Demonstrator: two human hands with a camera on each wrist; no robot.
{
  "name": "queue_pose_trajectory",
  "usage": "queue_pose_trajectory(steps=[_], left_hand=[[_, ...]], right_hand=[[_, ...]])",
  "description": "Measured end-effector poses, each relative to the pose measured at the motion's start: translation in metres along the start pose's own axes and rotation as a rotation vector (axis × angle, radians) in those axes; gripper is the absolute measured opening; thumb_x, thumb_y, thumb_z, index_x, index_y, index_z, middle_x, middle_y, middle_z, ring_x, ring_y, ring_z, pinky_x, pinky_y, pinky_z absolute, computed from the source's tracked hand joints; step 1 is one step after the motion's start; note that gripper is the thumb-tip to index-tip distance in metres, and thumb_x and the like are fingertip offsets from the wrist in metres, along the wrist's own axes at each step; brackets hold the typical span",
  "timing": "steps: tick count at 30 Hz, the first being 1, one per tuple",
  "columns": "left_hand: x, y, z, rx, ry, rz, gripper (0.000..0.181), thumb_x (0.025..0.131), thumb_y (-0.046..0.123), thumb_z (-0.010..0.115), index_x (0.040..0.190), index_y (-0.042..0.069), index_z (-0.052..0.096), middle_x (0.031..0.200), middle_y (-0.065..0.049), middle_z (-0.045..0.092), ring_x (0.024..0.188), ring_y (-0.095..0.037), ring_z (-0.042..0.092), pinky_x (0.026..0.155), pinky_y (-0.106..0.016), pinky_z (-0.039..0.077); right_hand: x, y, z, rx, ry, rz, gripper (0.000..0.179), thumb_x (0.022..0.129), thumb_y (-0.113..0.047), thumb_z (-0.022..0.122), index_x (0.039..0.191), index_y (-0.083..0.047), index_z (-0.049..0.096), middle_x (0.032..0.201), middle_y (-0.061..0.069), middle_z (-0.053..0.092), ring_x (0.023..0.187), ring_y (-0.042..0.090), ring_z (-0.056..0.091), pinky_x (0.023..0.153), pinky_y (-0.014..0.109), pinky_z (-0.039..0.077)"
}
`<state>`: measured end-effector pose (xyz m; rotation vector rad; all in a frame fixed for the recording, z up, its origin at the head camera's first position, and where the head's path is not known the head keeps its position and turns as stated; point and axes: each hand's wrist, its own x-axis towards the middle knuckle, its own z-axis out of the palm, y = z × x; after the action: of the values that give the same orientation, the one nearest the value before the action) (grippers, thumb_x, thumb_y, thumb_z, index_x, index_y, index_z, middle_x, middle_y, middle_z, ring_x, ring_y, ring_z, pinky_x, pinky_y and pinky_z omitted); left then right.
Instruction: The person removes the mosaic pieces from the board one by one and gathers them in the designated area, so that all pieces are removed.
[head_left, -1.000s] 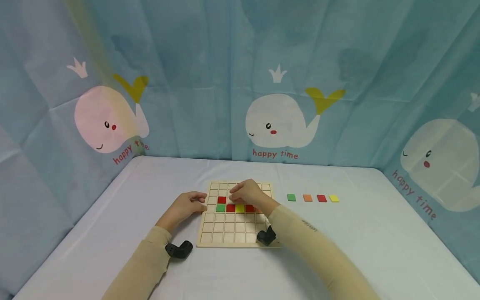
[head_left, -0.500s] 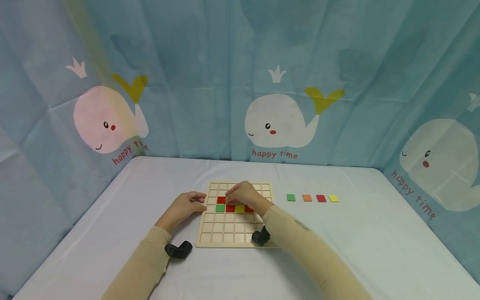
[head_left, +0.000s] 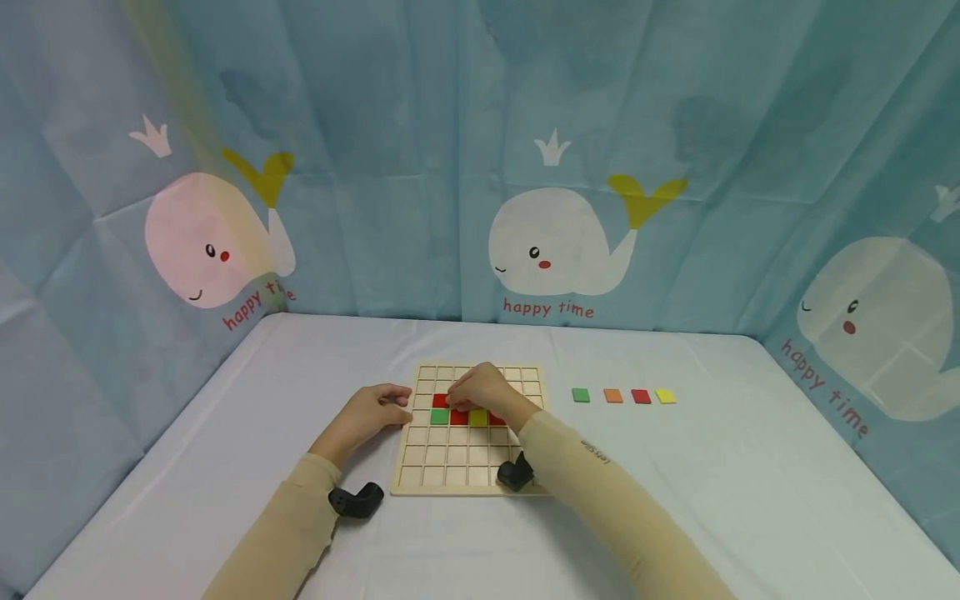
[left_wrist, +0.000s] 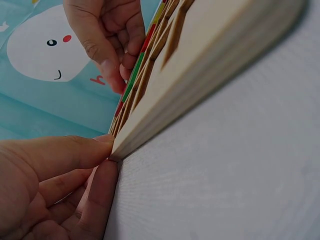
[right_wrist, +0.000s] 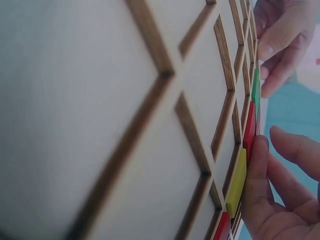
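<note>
In the head view, a wooden grid board [head_left: 457,477] lies flat on the table. My left hand [head_left: 367,419] is at its left side; the left wrist view shows thumb and finger gripping the board's edge. Over the board is my right hand [head_left: 483,390], its fingertips beside a red tile [head_left: 439,400]. In the right wrist view, one finger touches the board near the tiles and another stands apart, with no tile visible between them. A green tile [head_left: 439,417], a red tile [head_left: 459,417] and a yellow tile [head_left: 477,417] sit in a row, partly covered by that hand.
Right of the board lie a loose green tile [head_left: 581,395], an orange tile [head_left: 612,396], a red tile [head_left: 641,397] and a yellow tile [head_left: 666,397]. A white cloth covers the table [head_left: 337,342]. Behind hangs a blue curtain [head_left: 420,233] printed with whales.
My right hand has moved left and slightly nearer, closer to the red tile in the upper row. My left hand has stayed at the board's edge; the loose tiles lie as before.
</note>
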<state>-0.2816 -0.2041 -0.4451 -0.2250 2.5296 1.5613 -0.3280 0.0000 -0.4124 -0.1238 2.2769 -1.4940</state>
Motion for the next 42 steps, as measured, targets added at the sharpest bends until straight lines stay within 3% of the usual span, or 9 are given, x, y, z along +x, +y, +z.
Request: queue_pose_trajectory(steps=[15, 23, 28, 36, 42], left_hand=[[0.000, 0.001, -0.001, -0.009, -0.012, 0.020, 0.050, 0.085, 0.009, 0.072, 0.133, 0.002, 0.060, 0.113, -0.010, 0.062, 0.093, -0.016, 0.058, 0.075, -0.023, 0.055], [-0.001, 0.001, -0.001, -0.021, -0.018, 0.028, 0.050, 0.085, 0.007, 0.073, 0.132, 0.000, 0.060, 0.113, -0.011, 0.061, 0.091, -0.015, 0.058, 0.075, -0.023, 0.055], [0.000, 0.001, 0.000, -0.017, -0.019, 0.024, 0.050, 0.086, 0.008, 0.073, 0.133, 0.001, 0.059, 0.114, -0.011, 0.061, 0.093, -0.015, 0.058, 0.075, -0.022, 0.055], [-0.002, 0.002, 0.000, -0.011, -0.018, 0.027, 0.050, 0.086, 0.009, 0.073, 0.133, 0.002, 0.059, 0.115, -0.011, 0.061, 0.094, -0.016, 0.059, 0.077, -0.024, 0.056], [-0.002, 0.001, 0.000, -0.007, -0.016, 0.028, 0.050, 0.086, 0.008, 0.072, 0.134, 0.002, 0.059, 0.115, -0.012, 0.061, 0.095, -0.017, 0.059, 0.077, -0.024, 0.056]], right_hand=[[0.003, 0.002, 0.004, 0.077, 0.058, -0.004, 0.012, 0.085, -0.006, 0.076, 0.093, 0.003, 0.075, 0.092, 0.013, 0.076, 0.074, 0.014, 0.074, 0.072, 0.027, 0.060], [0.003, 0.001, 0.006, 0.137, 0.032, -0.002, 0.010, 0.087, -0.003, 0.073, 0.094, 0.005, 0.071, 0.092, 0.017, 0.075, 0.059, 0.011, 0.067, 0.062, 0.024, 0.059], [0.002, 0.002, 0.006, 0.131, 0.041, 0.004, 0.013, 0.088, -0.004, 0.073, 0.097, 0.005, 0.071, 0.090, 0.015, 0.074, 0.058, 0.011, 0.067, 0.060, 0.023, 0.058], [-0.003, 0.000, -0.004, 0.189, 0.053, 0.021, 0.017, 0.088, -0.005, 0.073, 0.102, 0.006, 0.071, 0.088, 0.015, 0.074, 0.058, 0.011, 0.066, 0.063, 0.025, 0.059], [-0.012, -0.004, -0.019, 0.150, 0.052, 0.026, 0.017, 0.089, -0.007, 0.072, 0.102, 0.004, 0.072, 0.086, 0.012, 0.073, 0.058, 0.011, 0.067, 0.063, 0.024, 0.059]])
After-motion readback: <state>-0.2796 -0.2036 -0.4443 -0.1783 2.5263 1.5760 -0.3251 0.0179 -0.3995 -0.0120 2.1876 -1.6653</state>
